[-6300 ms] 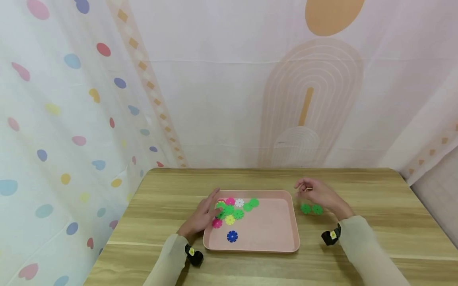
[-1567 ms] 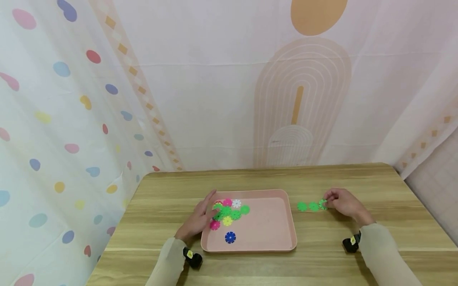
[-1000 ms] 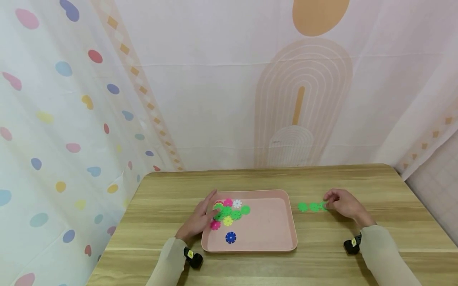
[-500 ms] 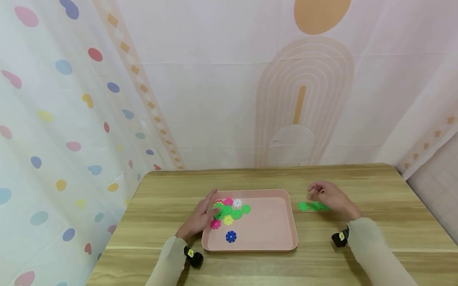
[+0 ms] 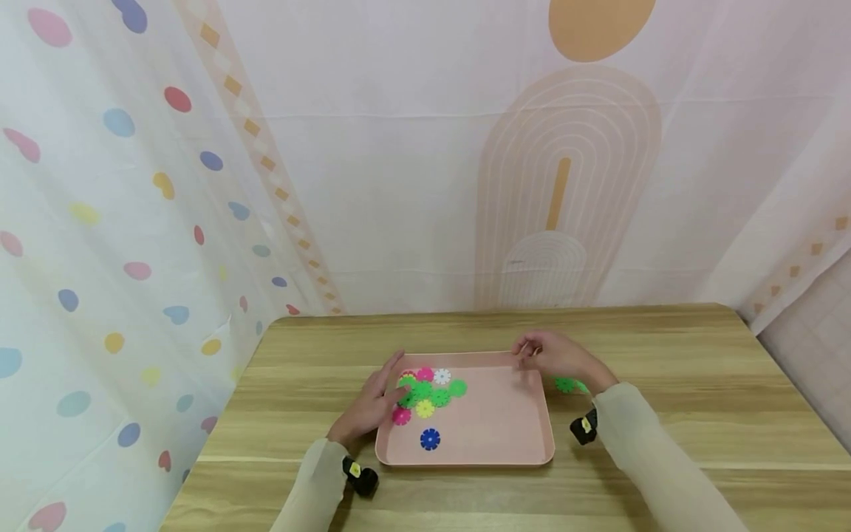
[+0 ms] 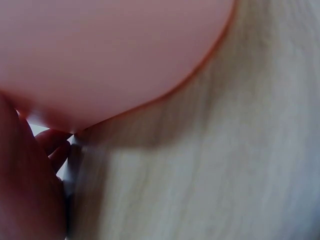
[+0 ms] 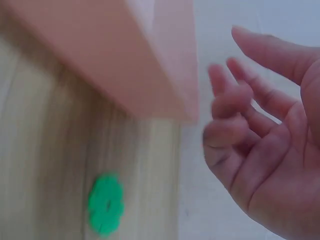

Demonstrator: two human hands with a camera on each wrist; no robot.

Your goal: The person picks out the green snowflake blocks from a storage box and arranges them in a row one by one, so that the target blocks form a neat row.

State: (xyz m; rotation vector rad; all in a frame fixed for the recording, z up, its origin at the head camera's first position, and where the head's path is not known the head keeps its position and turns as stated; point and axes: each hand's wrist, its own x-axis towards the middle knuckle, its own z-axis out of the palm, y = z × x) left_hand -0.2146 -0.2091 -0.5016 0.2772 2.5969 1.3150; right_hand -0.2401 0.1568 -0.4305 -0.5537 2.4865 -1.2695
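Note:
My left hand (image 5: pixel 368 411) holds the left wall of a pink tray (image 5: pixel 512 443), thumb inside over the pile and other fingers outside. Notched plastic discs lie in the tray's left part: overlapping green discs (image 5: pixel 422 391), pink, yellow and white ones, and a blue disc (image 5: pixel 430 440) apart near the front. Above the tray's back right corner is my right hand (image 5: pixel 555 355), empty, its fingers loosely bent in the right wrist view. Right of the tray, a green disc (image 5: pixel 564 385) lies on the table; part of another shows, and my right wrist hides the rest of that row.
The wooden table (image 5: pixel 465 499) runs back to a patterned curtain (image 5: pixel 399 185). Another curtain side with coloured dots hangs at left. Both wrists wear small black cameras, such as the right wrist camera (image 5: pixel 585 426).
A green disc left the tray and joined the row on the table. My right hand then let go and moved left to the tray's corner. The left hand stays put.

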